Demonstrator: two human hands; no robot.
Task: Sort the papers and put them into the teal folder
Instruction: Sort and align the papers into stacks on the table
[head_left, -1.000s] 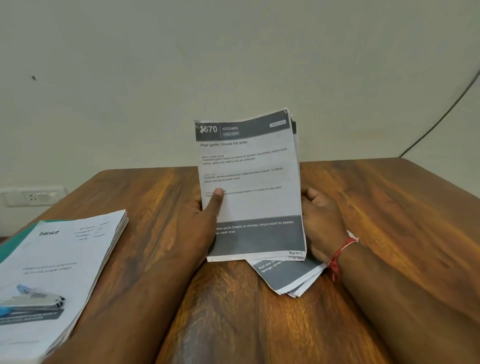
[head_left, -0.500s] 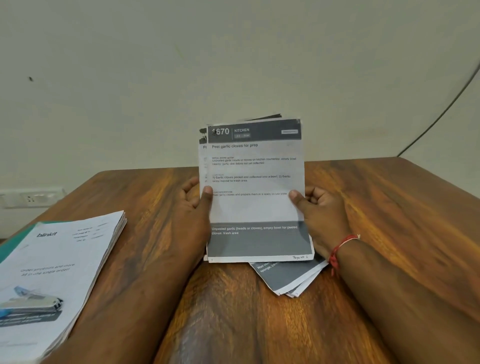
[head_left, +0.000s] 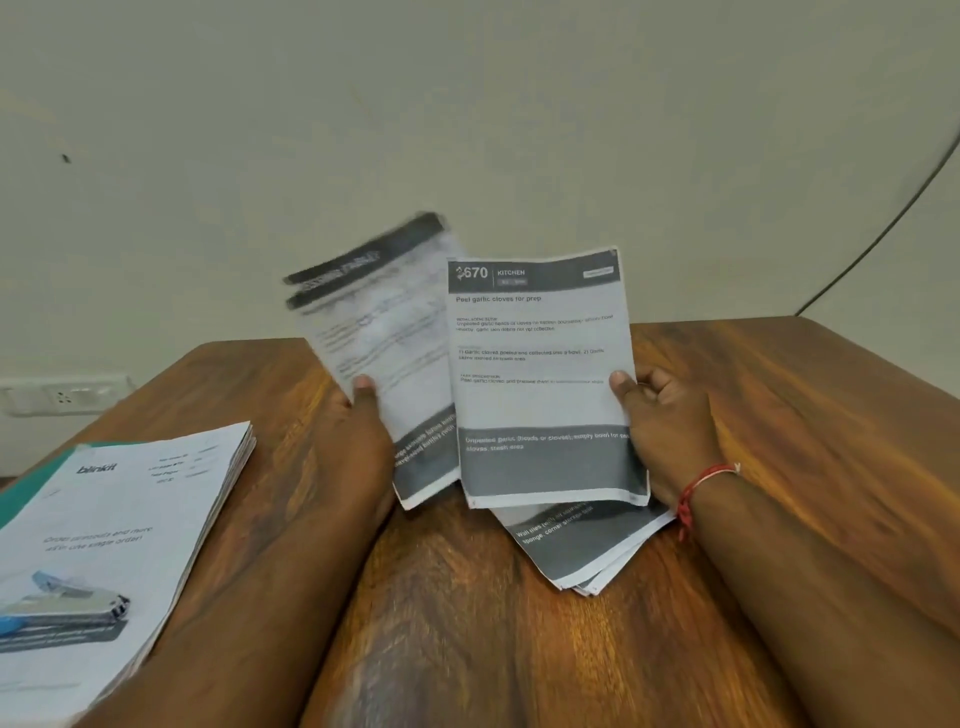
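A blurred sheet (head_left: 379, 332) and the 670 sheet (head_left: 540, 364) stand upright above a pile (head_left: 587, 551); another stack (head_left: 104, 545) covers the teal folder (head_left: 31, 493).

The single view comes from a wide-angle camera on the person's head. It faces forward and tilts down over the bench (head_left: 467, 649) toward a pale wall (head_left: 467, 104) that fills the upper half of the frame. The camera sits close: both forearms enter from the bottom edge, and the left hand (head_left: 358, 431) and right hand (head_left: 670, 431), each holding papers (head_left: 540, 364), land at centre frame.
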